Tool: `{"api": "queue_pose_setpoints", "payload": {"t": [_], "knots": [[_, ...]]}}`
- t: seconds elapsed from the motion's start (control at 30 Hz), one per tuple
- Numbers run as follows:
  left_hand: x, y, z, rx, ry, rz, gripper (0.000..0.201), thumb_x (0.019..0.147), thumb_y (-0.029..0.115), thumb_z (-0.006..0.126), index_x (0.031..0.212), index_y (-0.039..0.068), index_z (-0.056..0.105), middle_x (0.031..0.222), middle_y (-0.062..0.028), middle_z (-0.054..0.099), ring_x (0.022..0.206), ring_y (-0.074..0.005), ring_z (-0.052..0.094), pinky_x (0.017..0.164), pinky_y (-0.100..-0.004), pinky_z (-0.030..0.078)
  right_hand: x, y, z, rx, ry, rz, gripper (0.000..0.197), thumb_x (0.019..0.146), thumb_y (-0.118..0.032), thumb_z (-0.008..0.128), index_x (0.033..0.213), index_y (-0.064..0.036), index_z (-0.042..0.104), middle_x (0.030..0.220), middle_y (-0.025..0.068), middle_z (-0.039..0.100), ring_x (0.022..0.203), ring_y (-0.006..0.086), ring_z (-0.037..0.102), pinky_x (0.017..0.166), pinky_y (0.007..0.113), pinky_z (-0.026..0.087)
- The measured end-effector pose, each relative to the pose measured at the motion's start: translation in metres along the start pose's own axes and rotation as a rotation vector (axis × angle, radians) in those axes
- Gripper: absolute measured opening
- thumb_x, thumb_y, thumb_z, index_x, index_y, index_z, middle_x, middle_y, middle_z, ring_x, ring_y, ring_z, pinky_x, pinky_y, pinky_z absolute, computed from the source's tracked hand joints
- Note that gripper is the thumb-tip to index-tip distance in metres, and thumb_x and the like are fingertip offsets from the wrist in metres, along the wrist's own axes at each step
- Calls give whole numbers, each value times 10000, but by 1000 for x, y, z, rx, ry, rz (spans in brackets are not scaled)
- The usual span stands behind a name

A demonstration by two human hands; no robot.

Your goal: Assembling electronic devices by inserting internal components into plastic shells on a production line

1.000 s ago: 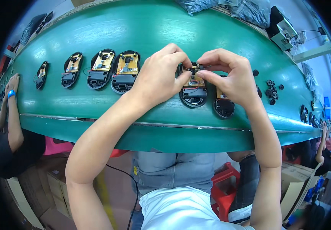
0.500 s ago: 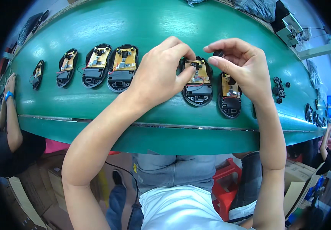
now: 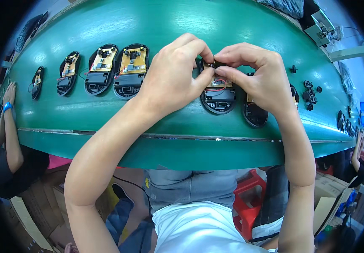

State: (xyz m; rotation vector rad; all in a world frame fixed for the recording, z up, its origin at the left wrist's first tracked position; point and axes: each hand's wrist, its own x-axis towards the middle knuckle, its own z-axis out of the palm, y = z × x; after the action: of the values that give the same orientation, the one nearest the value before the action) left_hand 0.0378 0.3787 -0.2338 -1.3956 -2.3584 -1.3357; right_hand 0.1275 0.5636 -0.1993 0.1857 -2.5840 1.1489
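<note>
Grey trousers, red stool [image 3: 249, 198] below belt edge. Green belt [image 3: 190, 143] has carried row rightward since a second ago. Left hand [image 3: 171, 80] and right hand [image 3: 255, 78] followed it, fingertips now pinched together on small black part [image 3: 216, 64] at top of open mouse base [image 3: 218, 95]. Half a second ago hands were spread wider; now closed in, so seating looks under way. Beyond: four waiting bases [image 3: 131, 69] left, loose black wheels [image 3: 308, 95] right.

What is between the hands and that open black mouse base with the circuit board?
Nothing visible. The left hand and right hand meet right over the black oval mouse base with the yellow circuit board, fingertips pinching a small dark part at its top end.
</note>
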Motion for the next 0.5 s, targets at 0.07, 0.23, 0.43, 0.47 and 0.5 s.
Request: {"api": "queue_pose_setpoints", "payload": {"t": [0.07, 0.23, 0.43, 0.47, 0.5], "knots": [[-1, -1, 1, -2, -2, 7, 193, 811, 89, 772, 943, 4, 659, 928, -81, 625, 752, -184, 587, 694, -333, 499, -1, 0, -1, -10, -11, 10, 187, 823, -65, 795, 995, 4, 770, 942, 130, 765, 828, 238, 750, 774, 329, 588], [-2, -2, 2, -3, 15, 20, 185, 816, 97, 756, 942, 3, 660, 924, -79, 622, 740, -180, 585, 687, -329, 497, 6, -5, -3, -123, -33, -97, 175, 812, -69, 784, 968, 10, 770, 904, 162, 753, 813, 305, 739, 744, 378, 573], [-2, -3, 0, 18, 13, -25, 179, 815, 117, 745, 921, 0, 660, 918, -57, 614, 741, -153, 553, 680, -297, 475, 14, -11, -7, -229, -140, -13, 199, 812, -83, 784, 980, 22, 765, 894, 144, 746, 767, 245, 709, 721, 352, 556], [-4, -2, -1, 14, -3, -25, 179, 815, 117, 745, 921, 0, 660, 918, -57, 614, 741, -153, 553, 680, -297, 475, 15, -11, -9, -240, -211, 73, 218, 833, -75, 784, 1020, 36, 761, 944, 115, 758, 766, 182, 698, 737, 307, 553], [-3, -1, -3, -9, -19, -40, 185, 814, 118, 750, 927, 1, 662, 921, -49, 615, 744, -142, 547, 689, -289, 472, 18, -12, -11, -160, -230, 27, 231, 839, -94, 783, 1030, 33, 760, 907, 108, 747, 748, 179, 679, 724, 306, 546]]}}
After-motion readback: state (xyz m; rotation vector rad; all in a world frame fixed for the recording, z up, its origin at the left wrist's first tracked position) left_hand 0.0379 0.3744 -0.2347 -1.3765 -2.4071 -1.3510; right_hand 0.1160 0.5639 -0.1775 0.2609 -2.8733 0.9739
